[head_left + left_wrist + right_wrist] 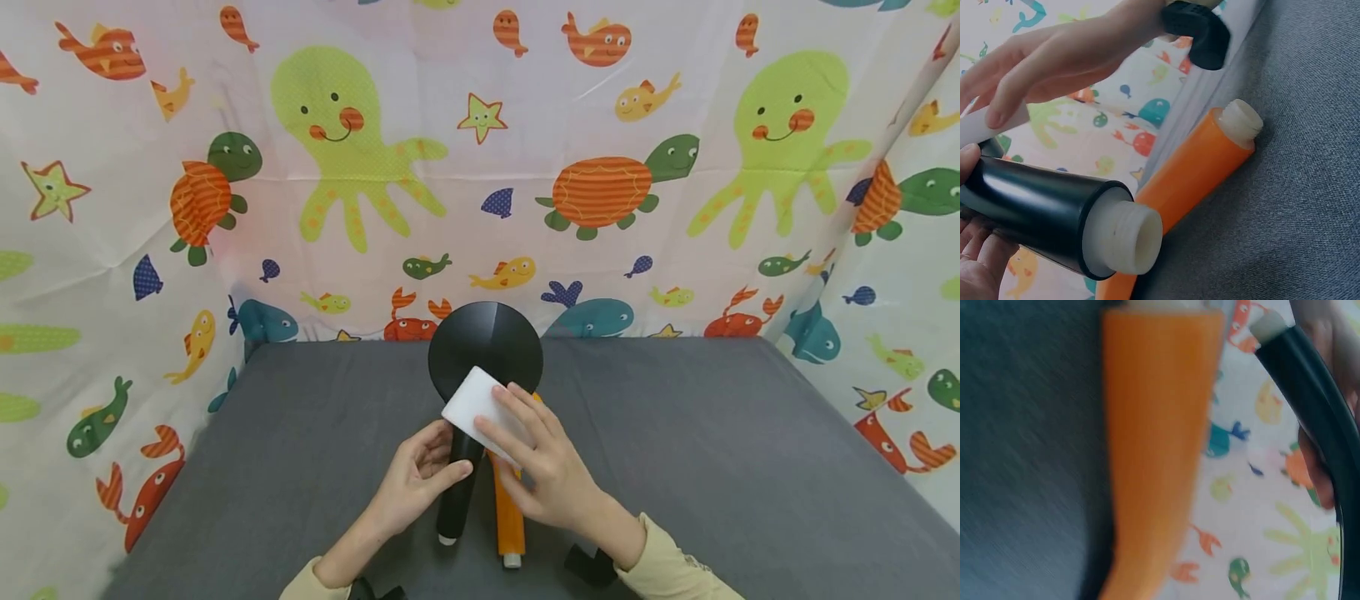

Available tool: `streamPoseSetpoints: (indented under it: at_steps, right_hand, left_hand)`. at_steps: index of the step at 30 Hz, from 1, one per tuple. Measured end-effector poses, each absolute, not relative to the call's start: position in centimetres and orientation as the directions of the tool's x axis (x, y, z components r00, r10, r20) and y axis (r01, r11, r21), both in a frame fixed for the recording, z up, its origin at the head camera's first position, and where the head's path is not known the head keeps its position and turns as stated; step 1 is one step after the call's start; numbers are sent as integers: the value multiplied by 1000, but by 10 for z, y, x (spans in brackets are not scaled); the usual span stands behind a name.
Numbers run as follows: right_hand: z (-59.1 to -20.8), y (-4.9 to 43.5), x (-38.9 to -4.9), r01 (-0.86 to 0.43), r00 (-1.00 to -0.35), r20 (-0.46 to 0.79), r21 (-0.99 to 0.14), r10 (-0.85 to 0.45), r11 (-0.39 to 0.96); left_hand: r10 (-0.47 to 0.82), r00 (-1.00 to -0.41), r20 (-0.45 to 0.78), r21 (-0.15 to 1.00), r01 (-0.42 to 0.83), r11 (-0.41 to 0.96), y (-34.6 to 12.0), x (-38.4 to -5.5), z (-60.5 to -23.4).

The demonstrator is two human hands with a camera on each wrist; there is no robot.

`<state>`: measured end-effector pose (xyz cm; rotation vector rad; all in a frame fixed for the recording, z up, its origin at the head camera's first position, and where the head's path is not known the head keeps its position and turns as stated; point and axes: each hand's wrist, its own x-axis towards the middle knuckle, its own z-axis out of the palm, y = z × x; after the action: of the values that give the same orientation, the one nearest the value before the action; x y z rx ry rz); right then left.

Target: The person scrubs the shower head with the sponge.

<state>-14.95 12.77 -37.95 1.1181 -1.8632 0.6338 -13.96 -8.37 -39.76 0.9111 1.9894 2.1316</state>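
Observation:
My left hand (416, 475) holds the handle of a black shower head (454, 496), its round head tilted up and away from me. The left wrist view shows the white threaded end (1138, 237) of that handle close up. My right hand (551, 471) holds a white sponge (474, 407), a rectangular block, over the neck of the black shower head. Below the right hand lies an orange shower head (510, 517) on the grey cloth, its handle toward me. Its upper part is mostly hidden behind the sponge, the hand and the black head.
Grey cloth (337, 433) covers the table on both sides of the hands. A curtain (480, 242) printed with sea animals stands along the back and sides. Black wrist devices (592, 567) sit on both wrists near the front.

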Motion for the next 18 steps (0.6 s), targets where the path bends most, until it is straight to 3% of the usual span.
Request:
streamPoseSetpoints:
  at_steps: [8,11,15,18]
  right_hand:
    - [-339,145,-179,-778,-391,894,-194,-218,598]
    - [-332,148,-182,-752,-427,884,-229,-192,619]
    - [-341,141,-172,-785,-391,881,-168,-266,597]
    - [-356,132,-159,-837,-296,864,-30,-407,547]
  left_hand:
    - [516,-786,341,929,364,-59,-80,-134,-397]
    - [529,-778,339,924,380,-34,-79,-133,-397]
    - [518,-780,351,920,389,-39,-78,-133,-397]
    - [509,-782,359,924,377,-72,-78,-135,-398]
